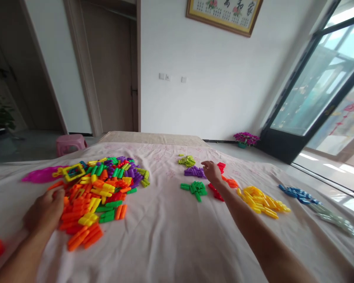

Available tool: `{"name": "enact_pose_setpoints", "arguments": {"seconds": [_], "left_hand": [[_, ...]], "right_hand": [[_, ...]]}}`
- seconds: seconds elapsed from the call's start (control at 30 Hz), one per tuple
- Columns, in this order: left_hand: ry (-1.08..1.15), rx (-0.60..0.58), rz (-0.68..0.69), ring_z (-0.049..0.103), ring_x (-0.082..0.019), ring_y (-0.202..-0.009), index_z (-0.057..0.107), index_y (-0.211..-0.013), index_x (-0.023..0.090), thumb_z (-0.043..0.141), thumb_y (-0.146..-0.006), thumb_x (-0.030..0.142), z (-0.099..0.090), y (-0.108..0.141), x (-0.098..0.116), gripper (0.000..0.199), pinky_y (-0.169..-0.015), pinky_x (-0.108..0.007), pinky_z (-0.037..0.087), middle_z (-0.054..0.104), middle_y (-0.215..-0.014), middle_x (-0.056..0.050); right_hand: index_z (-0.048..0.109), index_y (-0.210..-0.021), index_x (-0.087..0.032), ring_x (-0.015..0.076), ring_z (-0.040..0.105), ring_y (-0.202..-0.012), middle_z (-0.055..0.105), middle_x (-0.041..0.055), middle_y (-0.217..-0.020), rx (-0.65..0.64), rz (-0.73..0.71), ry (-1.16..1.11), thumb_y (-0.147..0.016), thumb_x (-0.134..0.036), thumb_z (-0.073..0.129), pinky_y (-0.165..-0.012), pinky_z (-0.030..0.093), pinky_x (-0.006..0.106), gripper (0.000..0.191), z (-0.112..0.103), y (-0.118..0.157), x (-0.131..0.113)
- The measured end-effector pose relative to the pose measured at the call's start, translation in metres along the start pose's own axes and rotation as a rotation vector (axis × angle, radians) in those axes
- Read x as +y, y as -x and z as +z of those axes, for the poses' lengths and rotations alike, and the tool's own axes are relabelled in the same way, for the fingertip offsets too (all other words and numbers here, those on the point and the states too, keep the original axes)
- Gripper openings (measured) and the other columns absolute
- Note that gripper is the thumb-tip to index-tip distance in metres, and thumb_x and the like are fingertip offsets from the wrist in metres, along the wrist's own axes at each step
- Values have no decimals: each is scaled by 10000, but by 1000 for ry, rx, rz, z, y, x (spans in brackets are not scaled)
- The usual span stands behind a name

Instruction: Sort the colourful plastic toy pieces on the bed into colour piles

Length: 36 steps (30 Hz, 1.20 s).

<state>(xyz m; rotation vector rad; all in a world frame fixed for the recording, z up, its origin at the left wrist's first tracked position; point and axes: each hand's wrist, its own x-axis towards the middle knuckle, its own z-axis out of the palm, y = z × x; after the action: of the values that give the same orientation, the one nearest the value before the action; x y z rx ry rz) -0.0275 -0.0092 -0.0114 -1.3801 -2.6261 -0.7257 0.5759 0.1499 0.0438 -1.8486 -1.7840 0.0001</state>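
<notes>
Hands (45, 208) (212, 171) by coloured pieces (79, 206); wall frame (223, 16) reads 家, 和.

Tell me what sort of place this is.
Probably someone's home: a framed picture hangs on the wall, a pink stool stands at left, and potted flowers sit near a glass door.

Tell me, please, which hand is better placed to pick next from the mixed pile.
Left, I think. The left hand is at the left edge of the mixed pile, while the right hand is well away, near the small purple group.
</notes>
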Motion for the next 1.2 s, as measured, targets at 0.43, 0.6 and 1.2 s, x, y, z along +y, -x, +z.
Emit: {"name": "enact_pose_setpoints", "arguments": {"seconds": [0.43,0.6,1.2], "left_hand": [[135,-79,-160,639,-362,-997,573,-1367,193,198,-916,596,-3,0,5,712,-783,-430,451,661,-1235,-204],[156,-103,-210,621,-352,-1066,560,-1380,199,207,-925,585,-6,2,10,693,-841,-422,441,640,-1277,-195],[132,-94,-141,634,-395,-1010,570,-1377,175,223,-902,586,-6,1,7,718,-766,-439,423,652,-1239,-210]], "right_hand": [[615,-1304,-197,227,579,-1215,658,97,-1268,-339,-721,-466,-861,-170,638,-1039,456,355,444,81,110,-240],[621,-1303,-203,257,589,-1168,645,108,-1246,-368,-619,-404,-832,-212,685,-1008,462,375,475,99,102,-272],[671,-903,-164,129,616,-617,645,-7,-709,-558,52,-1176,-699,-393,801,-552,495,242,333,101,100,-210]]}}
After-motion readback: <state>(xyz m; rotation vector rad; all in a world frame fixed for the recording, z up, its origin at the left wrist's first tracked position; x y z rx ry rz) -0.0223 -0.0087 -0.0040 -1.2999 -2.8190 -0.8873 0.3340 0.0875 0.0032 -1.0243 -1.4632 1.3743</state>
